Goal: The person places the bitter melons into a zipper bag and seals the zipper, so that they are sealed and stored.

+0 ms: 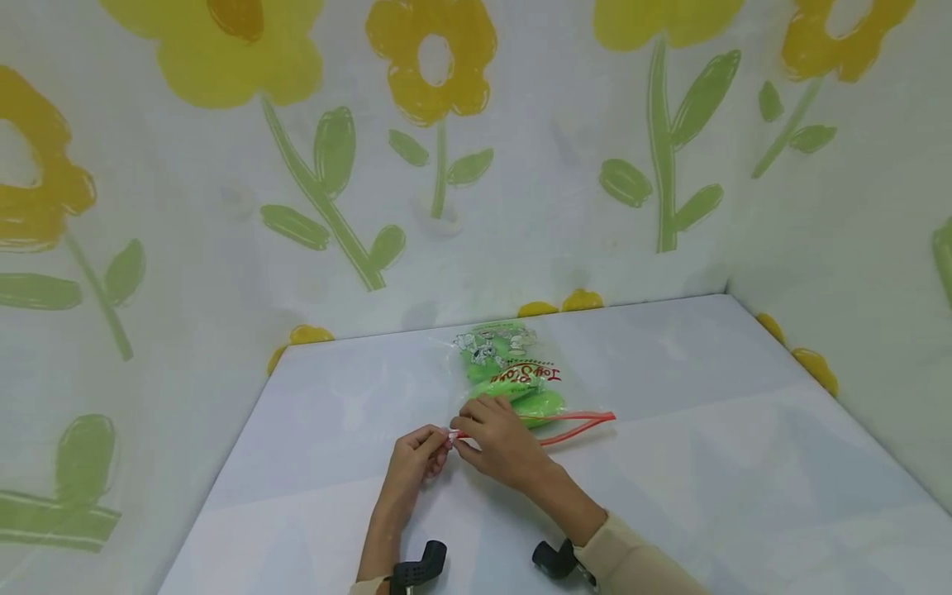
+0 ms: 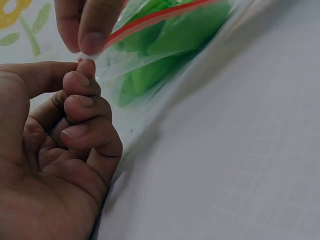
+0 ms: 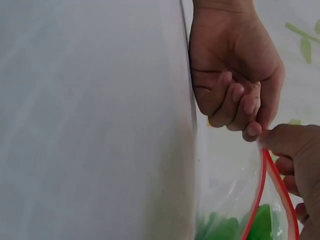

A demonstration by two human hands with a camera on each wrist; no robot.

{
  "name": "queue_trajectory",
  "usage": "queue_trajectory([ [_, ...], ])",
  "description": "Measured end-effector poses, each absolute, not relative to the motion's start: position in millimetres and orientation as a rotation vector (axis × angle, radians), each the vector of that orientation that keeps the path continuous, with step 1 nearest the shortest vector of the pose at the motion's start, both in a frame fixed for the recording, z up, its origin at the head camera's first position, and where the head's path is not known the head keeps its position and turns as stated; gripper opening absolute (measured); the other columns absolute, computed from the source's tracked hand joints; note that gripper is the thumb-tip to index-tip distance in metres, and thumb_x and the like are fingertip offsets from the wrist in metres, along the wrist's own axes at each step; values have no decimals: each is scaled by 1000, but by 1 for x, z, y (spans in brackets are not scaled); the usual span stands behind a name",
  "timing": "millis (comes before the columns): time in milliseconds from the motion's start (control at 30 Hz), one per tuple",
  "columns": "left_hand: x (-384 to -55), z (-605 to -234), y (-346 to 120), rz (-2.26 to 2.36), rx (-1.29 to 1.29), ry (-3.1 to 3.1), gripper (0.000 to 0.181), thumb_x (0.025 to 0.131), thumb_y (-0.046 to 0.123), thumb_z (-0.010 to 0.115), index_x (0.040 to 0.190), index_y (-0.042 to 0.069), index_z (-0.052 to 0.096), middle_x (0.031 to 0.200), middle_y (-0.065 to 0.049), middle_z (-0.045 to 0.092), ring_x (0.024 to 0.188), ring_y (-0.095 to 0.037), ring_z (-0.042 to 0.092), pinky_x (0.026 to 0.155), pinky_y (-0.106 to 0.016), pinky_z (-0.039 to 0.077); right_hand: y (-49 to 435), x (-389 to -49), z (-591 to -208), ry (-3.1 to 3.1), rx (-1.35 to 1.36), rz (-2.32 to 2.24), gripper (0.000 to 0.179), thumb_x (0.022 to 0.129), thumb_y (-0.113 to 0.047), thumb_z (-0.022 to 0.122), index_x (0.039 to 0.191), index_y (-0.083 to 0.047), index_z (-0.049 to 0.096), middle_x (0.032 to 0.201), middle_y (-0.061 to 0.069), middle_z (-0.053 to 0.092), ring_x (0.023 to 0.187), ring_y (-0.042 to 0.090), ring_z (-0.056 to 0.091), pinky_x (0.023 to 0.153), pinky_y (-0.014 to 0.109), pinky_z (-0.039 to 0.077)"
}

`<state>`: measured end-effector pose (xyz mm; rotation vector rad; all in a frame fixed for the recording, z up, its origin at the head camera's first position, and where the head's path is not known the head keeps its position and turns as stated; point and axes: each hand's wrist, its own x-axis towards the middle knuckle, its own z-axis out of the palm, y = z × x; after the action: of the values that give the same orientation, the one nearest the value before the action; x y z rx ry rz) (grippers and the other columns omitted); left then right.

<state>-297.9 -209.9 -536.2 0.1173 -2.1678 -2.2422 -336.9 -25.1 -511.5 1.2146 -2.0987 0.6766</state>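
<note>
A clear plastic zip bag (image 1: 497, 343) with red lettering and black-line cartoon figures lies on the white table. Inside it are bright green objects (image 1: 541, 405), their kind unclear through the plastic. The bag's red zip strip (image 1: 595, 419) runs along the edge nearest the person and gapes apart toward the right. With thumb and index finger, my left hand (image 1: 411, 463) pinches the left end of that strip; its other fingers curl inward. Right beside it, my right hand (image 1: 502, 440) pinches the strip at the same corner. A small whitish piece (image 1: 453, 435) shows between the fingertips.
The white table (image 1: 312, 529) is bordered by a pale wall (image 1: 513, 207) with painted yellow flowers at the back and sides. A black wrist camera (image 1: 424, 566) sits on the left wrist, another black wrist camera (image 1: 554, 560) on the right.
</note>
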Motion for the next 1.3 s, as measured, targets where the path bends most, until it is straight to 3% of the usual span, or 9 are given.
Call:
queue_trajectory([
  [333, -300, -538, -213, -2198, 60, -2240, 30, 99, 20, 64, 87, -8, 63, 69, -4, 55, 58, -10, 46, 50, -20, 37, -35, -338, -516, -2051, 1218, 537, 10, 82, -10, 79, 88, -12, 72, 91, -3, 59, 88, 16, 52, 75, 31, 39],
  [433, -299, -538, -215, -2189, 32, -2261, 32, 99, 20, 64, 89, -10, 62, 69, -4, 55, 58, -10, 46, 50, -20, 37, -34, -338, -516, -2052, 1227, 492, 1, 87, -10, 72, 87, -11, 72, 90, -2, 58, 86, 16, 50, 73, 31, 37],
  [567, -299, -538, -217, -2186, 24, -2277, 35, 99, 23, 65, 90, -11, 62, 69, -4, 54, 59, -11, 45, 50, -20, 36, -33, -339, -515, -2066, 1248, 470, 8, 92, -12, 64, 86, -11, 70, 88, -3, 57, 86, 16, 49, 73, 31, 35],
  [967, -303, -535, -213, -2211, 39, -2253, 33, 98, 22, 66, 88, -9, 61, 69, -3, 54, 59, -11, 45, 48, -19, 35, -28, -343, -510, -2095, 1257, 481, 7, 83, -11, 76, 83, -15, 69, 83, -6, 57, 84, 14, 47, 72, 30, 34],
  [1300, -302, -536, -215, -2212, 34, -2260, 31, 99, 19, 64, 89, -10, 61, 68, -4, 52, 58, -11, 44, 49, -20, 34, -22, -342, -510, -2093, 1244, 478, 4, 86, -13, 71, 83, -15, 71, 81, -6, 56, 82, 14, 46, 72, 30, 34],
])
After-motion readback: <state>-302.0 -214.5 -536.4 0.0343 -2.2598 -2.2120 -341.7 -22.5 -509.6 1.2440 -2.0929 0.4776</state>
